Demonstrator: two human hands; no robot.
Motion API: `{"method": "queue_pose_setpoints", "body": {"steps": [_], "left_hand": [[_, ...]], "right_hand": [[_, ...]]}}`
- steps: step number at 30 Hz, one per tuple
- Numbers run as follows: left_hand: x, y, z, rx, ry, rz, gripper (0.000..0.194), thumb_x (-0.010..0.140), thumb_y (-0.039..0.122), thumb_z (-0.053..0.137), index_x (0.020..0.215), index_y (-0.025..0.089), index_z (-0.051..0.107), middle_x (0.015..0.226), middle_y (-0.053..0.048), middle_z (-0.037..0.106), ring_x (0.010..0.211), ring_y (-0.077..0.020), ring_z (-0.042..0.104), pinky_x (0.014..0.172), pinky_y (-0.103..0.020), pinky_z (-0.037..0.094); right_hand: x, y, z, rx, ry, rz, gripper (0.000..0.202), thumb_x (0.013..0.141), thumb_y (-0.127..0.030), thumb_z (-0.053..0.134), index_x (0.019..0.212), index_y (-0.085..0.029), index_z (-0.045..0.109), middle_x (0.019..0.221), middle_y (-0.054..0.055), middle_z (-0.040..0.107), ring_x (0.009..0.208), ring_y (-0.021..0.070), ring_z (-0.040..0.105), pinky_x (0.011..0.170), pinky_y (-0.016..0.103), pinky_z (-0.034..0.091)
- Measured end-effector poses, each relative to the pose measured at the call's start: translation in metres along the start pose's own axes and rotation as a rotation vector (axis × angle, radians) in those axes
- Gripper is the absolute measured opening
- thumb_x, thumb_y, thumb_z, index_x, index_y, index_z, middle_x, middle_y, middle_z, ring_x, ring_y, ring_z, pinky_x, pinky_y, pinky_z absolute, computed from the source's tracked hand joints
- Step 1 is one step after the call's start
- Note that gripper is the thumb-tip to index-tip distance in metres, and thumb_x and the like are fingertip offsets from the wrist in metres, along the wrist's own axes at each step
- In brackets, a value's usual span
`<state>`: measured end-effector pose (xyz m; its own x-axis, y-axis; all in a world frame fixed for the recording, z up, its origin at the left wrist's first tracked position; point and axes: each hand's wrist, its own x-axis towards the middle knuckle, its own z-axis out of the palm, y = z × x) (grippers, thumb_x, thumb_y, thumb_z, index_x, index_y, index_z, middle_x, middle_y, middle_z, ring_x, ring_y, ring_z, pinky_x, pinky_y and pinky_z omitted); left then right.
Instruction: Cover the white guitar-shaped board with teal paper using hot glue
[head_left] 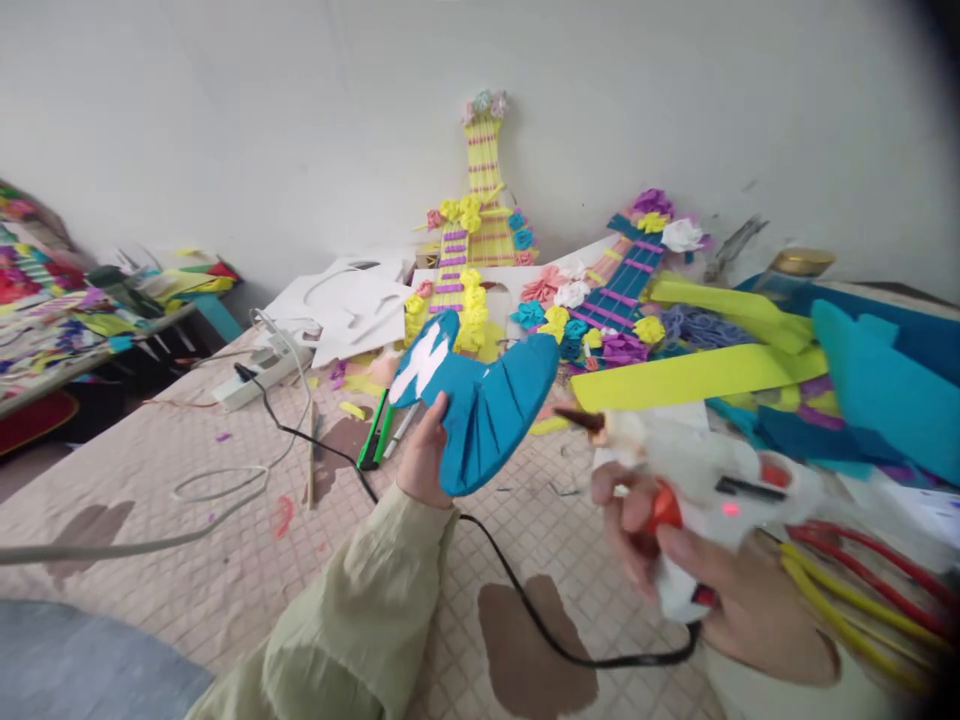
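Observation:
My left hand (424, 452) holds up a blue foam piece (487, 400) shaped like a guitar body, with a white patch near its upper left. My right hand (720, 590) grips a white hot glue gun (705, 480) with an orange trigger and a lit red light. Its dark nozzle points left toward the blue piece and stops a little short of it. The gun's black cord (525, 600) runs across the checked tablecloth (225, 560) to a white power strip (255, 378).
Foam guitars with paper flowers (480, 210) lean against the wall. Yellow foam strips (697, 375), blue foam sheets (877, 400), white cut-out board (352, 300), green pens (379, 430) and red and yellow tubes (862, 590) lie around. A cluttered side table (82, 320) stands left.

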<state>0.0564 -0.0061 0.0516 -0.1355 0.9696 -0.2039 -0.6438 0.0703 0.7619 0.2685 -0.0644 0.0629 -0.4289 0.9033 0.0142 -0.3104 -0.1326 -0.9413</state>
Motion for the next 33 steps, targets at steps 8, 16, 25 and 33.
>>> {"method": "queue_pose_setpoints", "body": {"steps": [8,16,25,33], "left_hand": [[-0.006,-0.001,-0.004,0.026,0.074,0.364,0.034,0.058,0.04,0.074,0.085,0.021,0.064,0.077,0.001,0.07,0.068,-0.0143,0.065,0.059,-0.023,0.052],[-0.009,0.0,-0.004,0.076,0.021,0.468,0.031,0.063,0.041,0.071,0.085,0.02,0.063,0.074,0.002,0.067,0.057,-0.0099,0.061,0.045,-0.018,0.045],[-0.013,-0.004,-0.006,0.068,-0.001,0.618,0.024,0.067,0.036,0.07,0.081,0.019,0.062,0.067,0.003,0.064,0.049,-0.0065,0.058,0.041,-0.014,0.045],[-0.013,-0.006,-0.007,0.094,-0.045,0.677,0.021,0.068,0.036,0.069,0.08,0.02,0.061,0.067,0.004,0.064,0.049,-0.0065,0.058,0.042,-0.015,0.048]], "right_hand": [[-0.016,0.016,-0.001,-0.355,0.047,-0.126,0.021,0.082,-0.035,0.049,0.068,-0.025,0.062,0.074,0.005,0.061,0.059,0.017,0.055,0.057,0.032,0.046],[-0.008,0.026,0.001,-0.405,0.179,-0.084,0.024,0.079,-0.04,0.052,0.066,-0.022,0.058,0.059,0.003,0.057,0.055,0.0177,0.053,0.053,0.031,0.045],[-0.009,0.026,0.011,-0.464,0.229,-0.069,0.026,0.082,-0.04,0.05,0.066,-0.02,0.056,0.056,0.001,0.057,0.057,0.0156,0.054,0.059,0.029,0.043],[-0.007,0.026,0.015,-0.428,0.267,-0.026,0.029,0.081,-0.043,0.051,0.064,-0.019,0.055,0.055,0.001,0.055,0.057,0.0144,0.052,0.057,0.027,0.041]]}}
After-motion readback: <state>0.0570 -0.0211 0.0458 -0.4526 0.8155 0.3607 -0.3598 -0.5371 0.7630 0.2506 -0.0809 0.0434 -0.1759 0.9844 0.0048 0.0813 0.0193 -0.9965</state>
